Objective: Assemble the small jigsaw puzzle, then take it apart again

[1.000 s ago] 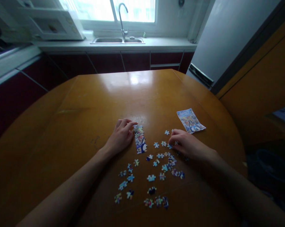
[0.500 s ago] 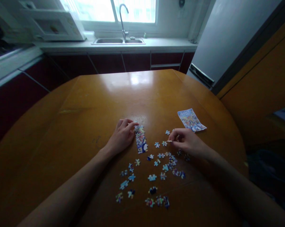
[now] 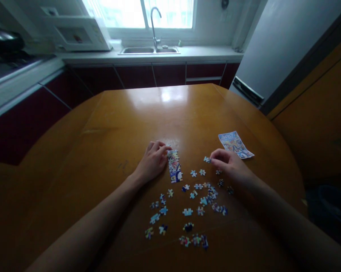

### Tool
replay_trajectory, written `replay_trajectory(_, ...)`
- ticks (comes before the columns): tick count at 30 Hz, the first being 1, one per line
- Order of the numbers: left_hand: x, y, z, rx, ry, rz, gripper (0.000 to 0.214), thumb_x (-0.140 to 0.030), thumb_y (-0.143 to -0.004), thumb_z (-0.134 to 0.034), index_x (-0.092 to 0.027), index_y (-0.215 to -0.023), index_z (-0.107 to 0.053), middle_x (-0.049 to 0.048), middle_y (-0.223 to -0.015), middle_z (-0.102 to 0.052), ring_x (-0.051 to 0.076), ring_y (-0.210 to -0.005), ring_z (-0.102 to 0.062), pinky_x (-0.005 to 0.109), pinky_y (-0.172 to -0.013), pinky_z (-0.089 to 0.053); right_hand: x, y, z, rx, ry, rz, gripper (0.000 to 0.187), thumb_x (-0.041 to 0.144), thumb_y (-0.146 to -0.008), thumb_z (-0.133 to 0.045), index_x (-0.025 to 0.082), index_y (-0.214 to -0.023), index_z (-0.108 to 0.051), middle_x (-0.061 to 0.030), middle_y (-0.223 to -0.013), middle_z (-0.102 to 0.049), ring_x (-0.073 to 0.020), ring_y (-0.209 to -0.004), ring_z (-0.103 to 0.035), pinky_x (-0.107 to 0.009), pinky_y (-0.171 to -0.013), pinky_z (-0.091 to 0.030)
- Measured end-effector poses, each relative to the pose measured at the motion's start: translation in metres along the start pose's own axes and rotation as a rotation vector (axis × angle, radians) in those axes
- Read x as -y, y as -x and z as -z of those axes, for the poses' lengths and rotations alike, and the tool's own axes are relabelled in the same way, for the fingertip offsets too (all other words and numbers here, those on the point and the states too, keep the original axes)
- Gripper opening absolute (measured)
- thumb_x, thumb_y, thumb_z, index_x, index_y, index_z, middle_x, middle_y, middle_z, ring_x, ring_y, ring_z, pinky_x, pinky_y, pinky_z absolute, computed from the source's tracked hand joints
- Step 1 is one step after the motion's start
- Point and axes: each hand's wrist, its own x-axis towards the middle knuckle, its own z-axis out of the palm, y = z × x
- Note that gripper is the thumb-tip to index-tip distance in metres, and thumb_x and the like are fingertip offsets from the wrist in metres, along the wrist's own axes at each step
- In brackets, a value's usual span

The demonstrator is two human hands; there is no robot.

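Observation:
My left hand [image 3: 155,158] rests on the table with its fingers curled, the fingertips on the upper left edge of a joined strip of jigsaw puzzle [image 3: 175,166]. Its thumb is mostly hidden. On the right, my right hand [image 3: 228,160] is closed in a pinch with a small puzzle piece, largely covered by the fingers. Just left of those fingertips lies a light blue puzzle piece [image 3: 207,159]. Several loose pieces are spread nearer to me, among them a blue one [image 3: 187,212], a dark one [image 3: 188,226] and a cluster [image 3: 212,193].
A printed picture sheet [image 3: 235,144] lies beyond my right hand on the wooden table [image 3: 147,121]. Past the far table edge are a counter with a sink [image 3: 139,50], a microwave [image 3: 76,34] and a fridge [image 3: 283,49].
My right hand has moved slightly away from me, up to the light blue piece, still pinched. The left hand stays at the strip. The whole view has shifted a little.

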Motion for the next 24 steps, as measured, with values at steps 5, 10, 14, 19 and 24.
replay_trajectory(5, -0.001, 0.000, 0.000, -0.016, 0.000, 0.014, 0.030, -0.006, -0.088, -0.053, -0.021, -0.111, -0.065, 0.0073, -0.111, -0.057, 0.025, -0.109, -0.046, 0.044, -0.101, -0.047, -0.003, -0.002, -0.001, -0.009, -0.076, -0.003, 0.018, 0.037, -0.081, -0.069, 0.021, -0.084, -0.063, -0.0008, -0.074, -0.060, -0.0140, -0.063, -0.053, -0.029, -0.057, -0.043)
replay_trajectory(10, -0.003, 0.000, 0.000, -0.026, 0.009, 0.022, 0.027, -0.007, -0.089, -0.053, -0.021, -0.109, -0.066, 0.0075, -0.109, -0.058, 0.025, -0.107, -0.047, 0.044, -0.098, -0.048, -0.002, -0.005, -0.007, -0.089, -0.079, -0.003, 0.022, 0.039, -0.077, -0.074, 0.021, -0.086, -0.065, -0.0037, -0.081, -0.067, -0.0162, -0.069, -0.059, -0.030, -0.061, -0.046)
replay_trajectory(14, -0.003, 0.000, 0.000, -0.026, 0.010, 0.014, 0.027, -0.008, -0.089, -0.054, -0.021, -0.109, -0.066, 0.0077, -0.109, -0.058, 0.025, -0.107, -0.047, 0.044, -0.097, -0.048, 0.003, -0.014, -0.013, -0.114, -0.092, -0.023, 0.022, 0.038, -0.074, -0.077, 0.021, -0.084, -0.068, -0.0053, -0.082, -0.070, -0.0168, -0.071, -0.060, -0.031, -0.064, -0.047)
replay_trajectory(19, -0.004, 0.001, 0.001, -0.032, 0.019, 0.018, 0.026, -0.009, -0.088, -0.056, -0.022, -0.108, -0.067, 0.0071, -0.108, -0.058, 0.025, -0.108, -0.047, 0.043, -0.097, -0.049, 0.019, -0.037, -0.025, -0.068, -0.104, -0.031, 0.019, 0.037, -0.075, -0.076, 0.021, -0.083, -0.070, -0.0027, -0.074, -0.066, -0.0135, -0.061, -0.051, -0.030, -0.054, -0.040)
replay_trajectory(24, -0.005, 0.001, 0.001, -0.031, 0.026, -0.001, 0.026, -0.009, -0.087, -0.060, -0.024, -0.105, -0.071, 0.0066, -0.107, -0.058, 0.024, -0.105, -0.047, 0.043, -0.095, -0.049, 0.026, -0.071, -0.049, -0.029, -0.082, 0.040, 0.019, 0.035, -0.073, -0.077, 0.020, -0.081, -0.069, -0.0045, -0.078, -0.070, -0.0153, -0.069, -0.059, -0.030, -0.061, -0.046)
